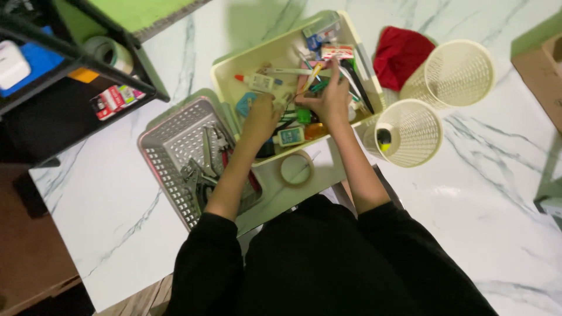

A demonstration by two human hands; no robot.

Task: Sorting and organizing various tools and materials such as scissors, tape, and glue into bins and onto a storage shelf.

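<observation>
White marble-patterned bench (480, 193) filled most of the room's view, and at its middle sat a cream plastic tray (225, 73) crammed with stationery. Both of the person's hands were down in that jumble. The right hand (332, 99) had its grip closed on a pencil (311, 76) that stuck up toward the tray's far wall; the left hand (261, 114) lay curled among the clutter, and I could not tell whether its grip held anything. A glue bottle (257, 82) lay just beyond the left hand, a smaller bottle (291, 136) near the wrist. Outward, a grey mesh basket (170, 140) of metal tools touched the tray's left side, a tape roll (296, 168) lay in front, and two cream mesh cups (410, 131) stood to the right by a red cloth (401, 52). Packed so tightly, the pens might have snagged and spilled if the pencil were yanked.
</observation>
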